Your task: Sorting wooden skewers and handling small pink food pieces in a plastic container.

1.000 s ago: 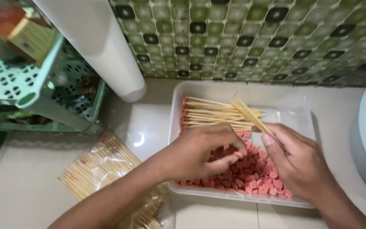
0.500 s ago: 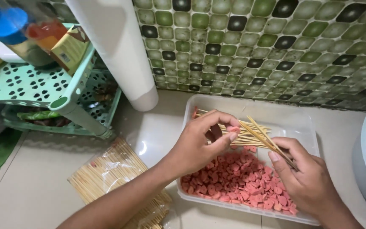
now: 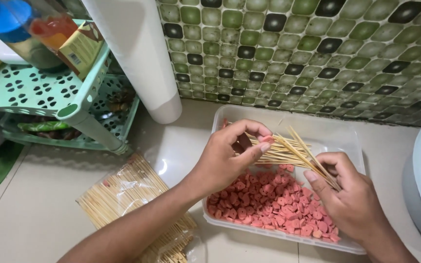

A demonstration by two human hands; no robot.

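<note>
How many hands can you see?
2. The left hand pinches a pink piece at the skewers over the clear tub; the right hand holds a skewer.

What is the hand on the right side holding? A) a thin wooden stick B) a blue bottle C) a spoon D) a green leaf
A: the right hand pinches a thin wooden stick that slants up over the clear tub of pink pieces, while the left hand holds a small pink piece by the stick's tip.
</note>
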